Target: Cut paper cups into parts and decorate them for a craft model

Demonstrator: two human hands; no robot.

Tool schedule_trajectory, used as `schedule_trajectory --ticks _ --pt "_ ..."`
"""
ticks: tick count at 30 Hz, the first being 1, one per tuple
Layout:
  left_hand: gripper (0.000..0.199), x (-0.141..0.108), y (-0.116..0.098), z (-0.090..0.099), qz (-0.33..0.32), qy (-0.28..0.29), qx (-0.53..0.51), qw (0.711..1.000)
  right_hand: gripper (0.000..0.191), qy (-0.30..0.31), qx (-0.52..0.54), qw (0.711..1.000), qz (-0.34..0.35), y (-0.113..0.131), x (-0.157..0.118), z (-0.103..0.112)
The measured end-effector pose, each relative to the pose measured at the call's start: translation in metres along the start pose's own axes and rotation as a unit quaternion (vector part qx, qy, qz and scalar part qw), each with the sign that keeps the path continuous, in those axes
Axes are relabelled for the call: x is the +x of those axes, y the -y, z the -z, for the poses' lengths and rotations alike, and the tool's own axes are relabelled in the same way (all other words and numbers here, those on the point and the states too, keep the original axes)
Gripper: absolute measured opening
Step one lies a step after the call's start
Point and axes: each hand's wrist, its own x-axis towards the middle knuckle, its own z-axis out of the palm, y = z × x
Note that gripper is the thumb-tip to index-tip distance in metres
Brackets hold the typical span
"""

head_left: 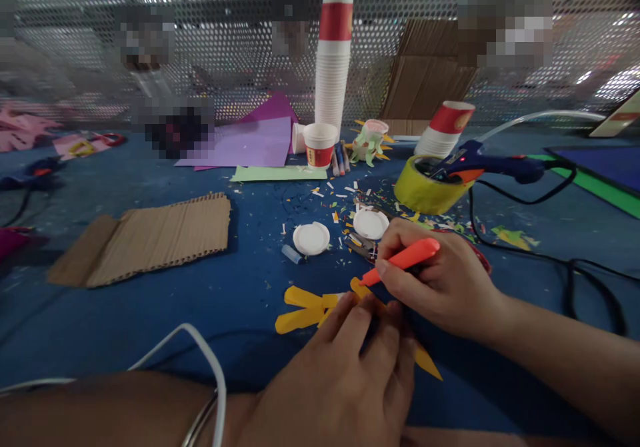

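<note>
My right hand (445,277) grips an orange-red marker (407,258), its tip down at a rounded yellow petal. That petal belongs to a yellow paper cutout (303,317) with several petal-like strips, lying on the table. Across the cutout rests my left hand (345,367), fingers stretched out and lying over its middle, which they hide. One pointed yellow strip shows past the fingers on the right. Just beyond my hands are two white paper discs with rims (311,239), and a small pale blue cap-like tube (291,254) lies beside the left one.
Behind stand a tall stack of paper cups (333,67) and a single cup (320,147). A glue gun (493,162) rests on a yellow tape roll (430,197) at right, its cable trailing. Corrugated cardboard (170,237) lies left. Paper scraps litter the middle. A white cable crosses my left forearm.
</note>
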Motion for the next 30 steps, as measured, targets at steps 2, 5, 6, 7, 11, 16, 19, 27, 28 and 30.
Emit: schedule_trajectory --ticks 2,5,6,7,11,16,19,27,28,30 --pt "0.048 0.0 -0.0005 -0.0002 0.008 -0.007 0.004 1.0 0.011 0.003 0.005 1.0 0.0 -0.0003 0.0 -0.0011" --pt "0.043 0.0001 -0.0008 -0.0004 0.015 -0.014 0.006 1.0 0.012 0.0 0.012 1.0 0.0 -0.0007 -0.0003 -0.0022" --pt "0.043 0.0002 -0.0006 -0.0004 0.011 -0.016 0.006 1.0 0.012 -0.001 0.014 1.0 0.001 -0.0008 -0.0004 -0.0024" --pt "0.043 0.0003 -0.0003 -0.0005 0.007 -0.017 0.006 1.0 0.012 -0.002 0.016 1.0 0.003 -0.0008 -0.0006 -0.0025" --pt "0.042 0.0003 0.0008 -0.0015 -0.002 -0.017 0.0 1.0 0.013 -0.006 0.016 1.0 0.008 -0.0008 -0.0003 -0.0022" --pt "0.041 -0.0008 0.0013 -0.004 0.005 -0.026 -0.004 1.0 0.015 -0.004 0.022 1.0 0.0 -0.0014 0.0002 -0.0022" --pt "0.041 -0.0008 0.0013 -0.0038 0.007 -0.027 0.006 1.0 0.014 -0.001 0.034 0.999 -0.004 -0.0024 -0.0001 -0.0028" --pt "0.038 0.0 0.0015 -0.0038 0.006 -0.034 0.0 0.999 0.014 0.0 0.034 0.999 -0.005 -0.0025 -0.0011 -0.0035" --pt "0.038 -0.0003 0.0018 -0.004 0.006 -0.034 0.003 0.999 0.014 -0.001 0.035 0.999 -0.009 -0.0021 -0.001 -0.0034" --pt "0.038 -0.0009 0.0022 -0.0043 0.01 -0.036 0.013 0.999 0.014 -0.003 0.035 0.999 -0.011 -0.0013 -0.0006 -0.0033"
